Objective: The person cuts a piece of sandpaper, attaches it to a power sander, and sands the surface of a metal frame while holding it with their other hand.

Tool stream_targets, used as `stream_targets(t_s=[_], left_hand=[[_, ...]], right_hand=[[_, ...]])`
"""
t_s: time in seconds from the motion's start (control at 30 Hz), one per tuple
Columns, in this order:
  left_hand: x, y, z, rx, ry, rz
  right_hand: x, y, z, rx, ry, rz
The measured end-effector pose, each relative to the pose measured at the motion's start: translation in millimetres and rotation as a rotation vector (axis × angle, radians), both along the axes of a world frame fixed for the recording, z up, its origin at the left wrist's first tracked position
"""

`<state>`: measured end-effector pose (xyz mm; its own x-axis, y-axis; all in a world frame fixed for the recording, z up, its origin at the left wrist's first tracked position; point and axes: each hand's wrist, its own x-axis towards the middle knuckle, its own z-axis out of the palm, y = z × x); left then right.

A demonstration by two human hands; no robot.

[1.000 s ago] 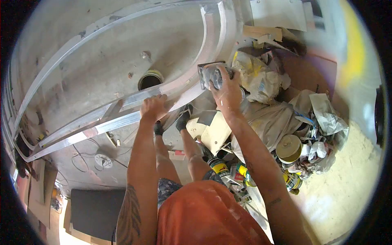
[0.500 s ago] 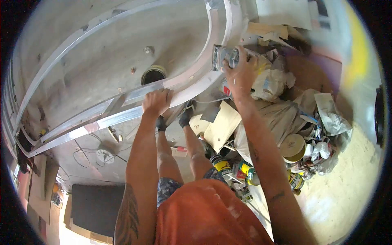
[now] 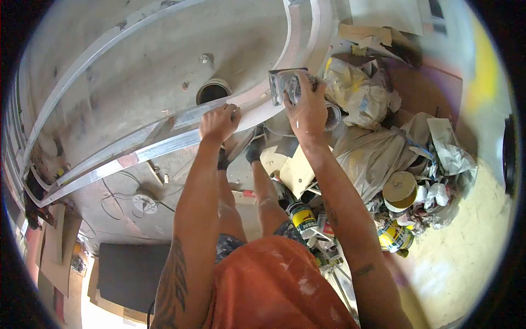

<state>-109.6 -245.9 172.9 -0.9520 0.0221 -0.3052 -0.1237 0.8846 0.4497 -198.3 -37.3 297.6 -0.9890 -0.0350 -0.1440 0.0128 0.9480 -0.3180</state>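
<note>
My right hand (image 3: 308, 107) is closed around a grey, partly see-through sanding block (image 3: 280, 86) with a flat rectangular face and a rounded grip. The block overlaps the bend of a long curved frame (image 3: 269, 108), whose pale rails carry pinkish filler patches. On the frame's straighter stretch, my left hand (image 3: 219, 122) is closed over the rail, fingers curled around its edge. Just beyond that hand, an open can with a dark inside (image 3: 212, 92) stands on the floor. Part of another round can (image 3: 333, 116) shows beside my right wrist.
To the right lies a heap of crumpled plastic bags (image 3: 361, 104), sheeting and paint cans, including a yellow-labelled can (image 3: 302, 216). A white cable reel (image 3: 144, 203) with loose cable lies on the floor at left. Behind it is a dark panel (image 3: 131, 274).
My right hand and the sanding block have moved left and slightly toward me, and the block has turned. My left hand keeps its hold on the frame. The whole view has shifted a little.
</note>
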Motion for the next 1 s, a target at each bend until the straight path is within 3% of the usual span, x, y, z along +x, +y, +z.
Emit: stream_targets(t_s=[0.1, 0.13, 0.17, 0.3, 0.4, 0.57, 0.6, 0.7, 1.0], left_hand=[[3.9, -2.2, -2.0, 0.050, 0.055, 0.033], [5.2, -3.5, -4.2, 0.065, 0.090, 0.018], [6.7, -4.1, -7.1, 0.082, 0.125, 0.004], [8.3, -3.4, -6.3, 0.079, -0.032, -0.038], [8.5, -5.7, -5.2, 0.162, 0.089, -0.160], [3.1, -5.4, 6.9, 0.138, -0.014, -0.162], [3.0, -5.7, 5.0, 0.137, -0.011, -0.164], [3.1, -6.2, 7.2, 0.153, -0.001, -0.178], [9.2, -7.1, 1.2, 0.223, -0.069, -0.361]], right_hand=[[1.4, 5.4, 8.5, 0.091, -0.126, -0.034], [2.5, 15.3, 0.8, 0.141, 0.054, -0.004], [-1.8, 21.2, -1.1, 0.142, 0.050, -0.008], [-16.3, 27.0, 2.6, 0.099, 0.044, -0.151], [-13.5, 7.6, 2.0, 0.096, 0.072, -0.107], [17.3, -2.4, -0.3, 0.027, 0.082, 0.109], [18.8, 3.1, 6.2, 0.025, -0.053, 0.089], [13.8, 23.3, 9.0, 0.083, -0.055, 0.052], [-98.2, 79.4, -1.1, 0.089, 0.053, 0.025]])
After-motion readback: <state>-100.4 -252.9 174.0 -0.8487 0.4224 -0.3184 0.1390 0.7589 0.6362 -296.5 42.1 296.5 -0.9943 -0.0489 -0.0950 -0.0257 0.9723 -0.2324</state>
